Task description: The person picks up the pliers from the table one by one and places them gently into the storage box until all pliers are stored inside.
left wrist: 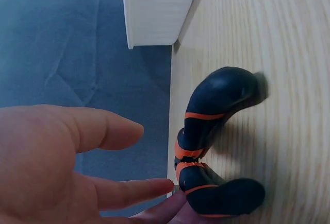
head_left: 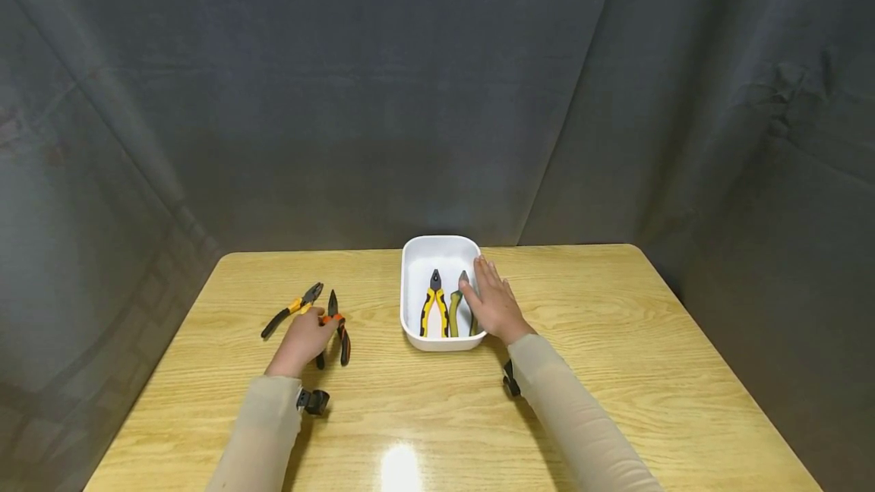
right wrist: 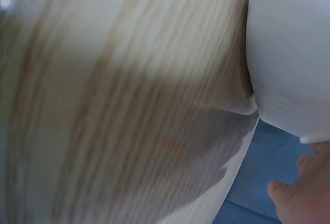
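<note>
My left hand (head_left: 307, 339) reaches over a pair of orange-and-black long-nose pliers (head_left: 344, 344) lying on the table. In the left wrist view, the thumb stands apart from those pliers (left wrist: 221, 98), while the fingertips (left wrist: 164, 185) are right at their pivot. Beyond that hand lies a pair of yellow-and-black pliers (head_left: 276, 321), partly covered by it. My right hand (head_left: 497, 306) rests with straight fingers at the right rim of a white plastic bin (head_left: 412, 279). Inside the bin are yellow-and-black pliers (head_left: 440, 298) and olive-handled pliers (head_left: 454, 310), the latter partly hidden by my right hand.
The wooden table (head_left: 615, 370) carries the bin near its back edge. Dark grey fabric (head_left: 410, 97) hangs behind the table and along both sides. Each wrist wears a small black camera, one of them a wrist camera (head_left: 314, 401) beside my left sleeve.
</note>
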{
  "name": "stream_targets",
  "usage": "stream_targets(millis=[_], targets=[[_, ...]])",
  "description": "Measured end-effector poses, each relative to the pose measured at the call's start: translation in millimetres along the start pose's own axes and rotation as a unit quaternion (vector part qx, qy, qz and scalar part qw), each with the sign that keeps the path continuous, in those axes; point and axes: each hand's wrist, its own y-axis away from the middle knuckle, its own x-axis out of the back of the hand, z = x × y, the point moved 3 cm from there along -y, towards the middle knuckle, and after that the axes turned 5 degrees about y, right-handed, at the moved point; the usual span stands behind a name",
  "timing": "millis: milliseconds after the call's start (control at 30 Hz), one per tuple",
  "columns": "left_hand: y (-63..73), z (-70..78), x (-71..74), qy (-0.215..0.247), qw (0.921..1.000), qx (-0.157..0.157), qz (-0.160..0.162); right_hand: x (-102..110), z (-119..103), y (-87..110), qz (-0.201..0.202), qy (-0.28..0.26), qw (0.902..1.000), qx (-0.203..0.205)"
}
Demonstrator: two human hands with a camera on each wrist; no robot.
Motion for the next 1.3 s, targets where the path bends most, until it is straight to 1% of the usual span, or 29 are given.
stream_targets(millis=[200,467,567,900,1033,1133,1300], targets=[[-0.3,-1.4,-2.1,-0.015,0.9998,0.008,-0.006,-1,1,0.1,-0.005,-0.001,1.0,0.001],[-5.2,-5.0,-3.6,-0.061,0.9978,0.025,-0.006,1,1,1.4,-0.003,0.003,1.0,0.003],[-6.8,-6.5,-2.8,-0.07,0.9971,0.03,-0.003,1,0,1.5,-0.004,0.002,1.0,0.003],[-6.3,-10.1,-3.3,-0.079,0.996,0.034,0.024,0,-2,0.5,-0.004,0.005,1.0,0.0],[-7.3,-12.3,-4.3,-0.082,0.9955,0.03,0.037,0,-1,1.0,-0.003,0.008,1.0,0.002],[-7.5,-12.2,-3.2,-0.084,0.9954,0.026,0.039,0,-2,1.7,-0.001,0.007,1.0,0.004],[-5.9,-8.6,-2.2,-0.089,0.995,0.028,0.034,0,-3,1.6,-0.003,0.004,1.0,0.003]])
